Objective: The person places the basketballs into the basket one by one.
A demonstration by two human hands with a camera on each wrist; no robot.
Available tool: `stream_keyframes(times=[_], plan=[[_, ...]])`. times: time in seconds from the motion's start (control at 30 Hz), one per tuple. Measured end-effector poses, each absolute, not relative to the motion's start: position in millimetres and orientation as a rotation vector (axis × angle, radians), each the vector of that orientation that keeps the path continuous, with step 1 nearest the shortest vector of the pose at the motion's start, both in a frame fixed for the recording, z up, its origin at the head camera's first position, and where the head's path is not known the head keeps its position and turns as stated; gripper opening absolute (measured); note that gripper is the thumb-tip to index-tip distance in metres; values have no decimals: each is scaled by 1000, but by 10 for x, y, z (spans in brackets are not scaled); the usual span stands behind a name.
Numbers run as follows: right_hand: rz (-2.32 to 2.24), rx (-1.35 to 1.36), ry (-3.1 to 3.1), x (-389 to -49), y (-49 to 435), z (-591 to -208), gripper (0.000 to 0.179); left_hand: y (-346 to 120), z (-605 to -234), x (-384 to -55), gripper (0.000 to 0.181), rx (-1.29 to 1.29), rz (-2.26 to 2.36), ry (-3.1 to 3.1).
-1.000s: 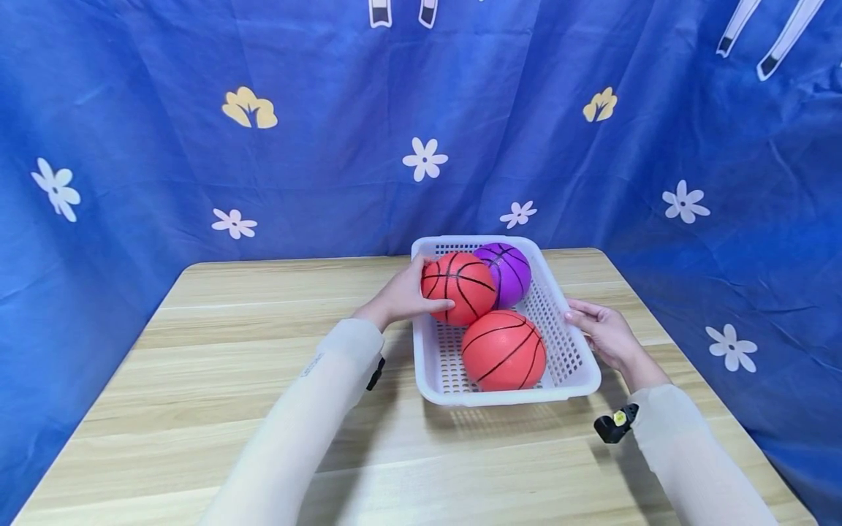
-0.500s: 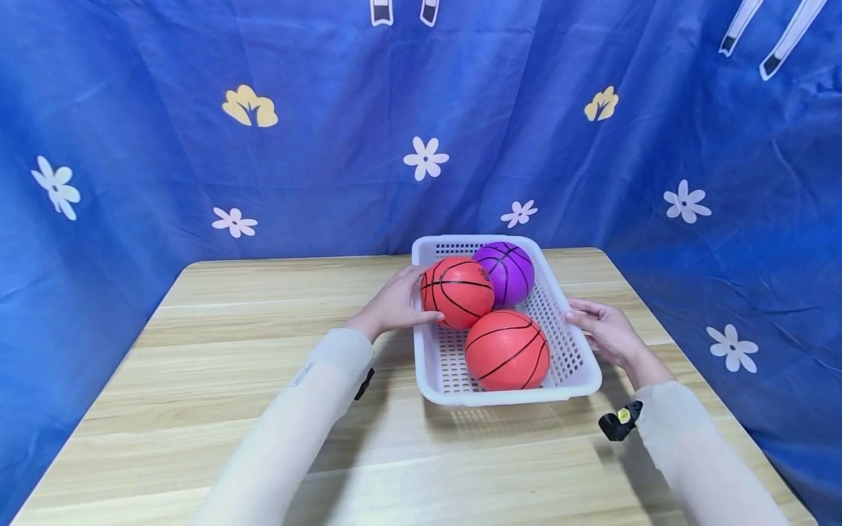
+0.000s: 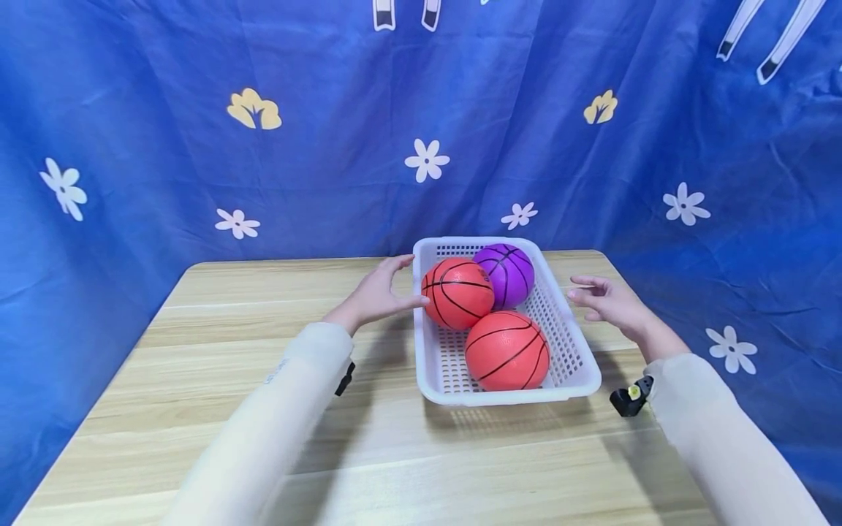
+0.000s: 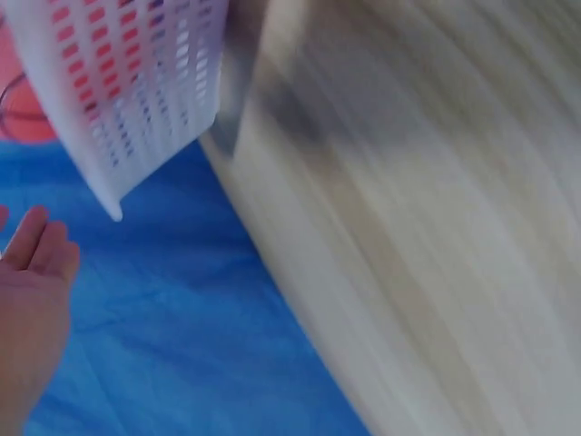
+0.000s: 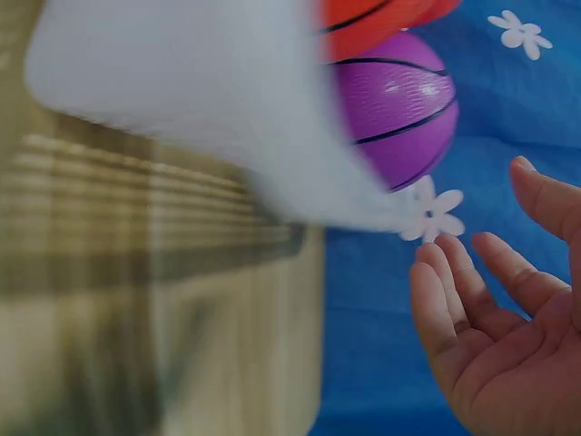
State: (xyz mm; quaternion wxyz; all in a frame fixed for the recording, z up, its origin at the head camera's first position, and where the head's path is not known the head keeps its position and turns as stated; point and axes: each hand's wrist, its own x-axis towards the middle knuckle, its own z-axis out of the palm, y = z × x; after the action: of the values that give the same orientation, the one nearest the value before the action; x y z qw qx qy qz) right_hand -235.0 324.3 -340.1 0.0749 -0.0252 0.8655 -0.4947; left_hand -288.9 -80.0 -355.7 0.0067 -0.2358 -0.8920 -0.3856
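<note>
A white plastic basket [image 3: 506, 398] with perforated walls stands on the table, holding a purple ball [image 3: 511, 274] at the back and two red balls, one at the left [image 3: 457, 292] and one in front [image 3: 506, 351]. All carry black basketball lines. My left hand [image 3: 375, 296] is beside the basket's left rim, thumb and fingers spread and holding nothing. Off the right rim, my right hand [image 3: 612, 307] has its fingers loosely extended with nothing in them. In the right wrist view the right palm [image 5: 517, 363] faces up beside the basket, apart from it.
The light wood table [image 3: 263, 351] reaches back to a blue curtain [image 3: 316, 168] with printed flowers, which also hangs along the right side. A black wrist camera [image 3: 631, 397] sits at the right cuff.
My left hand has let go of the left red ball and drawn back leftward. The right hand has come off the basket's right rim. The left red ball has rolled slightly and settled.
</note>
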Motion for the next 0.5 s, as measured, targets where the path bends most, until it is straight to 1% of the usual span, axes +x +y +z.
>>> stream_keyframes(times=[0.23, 0.5], plan=[[-1438, -105, 2671, -2447, 3054, -3086, 64, -1096, -3326, -2856, 89, -678, -1102, -2790], [-1390, -128, 2778, -2492, 2846, -2951, 68, -1499, -3082, -2734, 95, -584, -893, -2898]])
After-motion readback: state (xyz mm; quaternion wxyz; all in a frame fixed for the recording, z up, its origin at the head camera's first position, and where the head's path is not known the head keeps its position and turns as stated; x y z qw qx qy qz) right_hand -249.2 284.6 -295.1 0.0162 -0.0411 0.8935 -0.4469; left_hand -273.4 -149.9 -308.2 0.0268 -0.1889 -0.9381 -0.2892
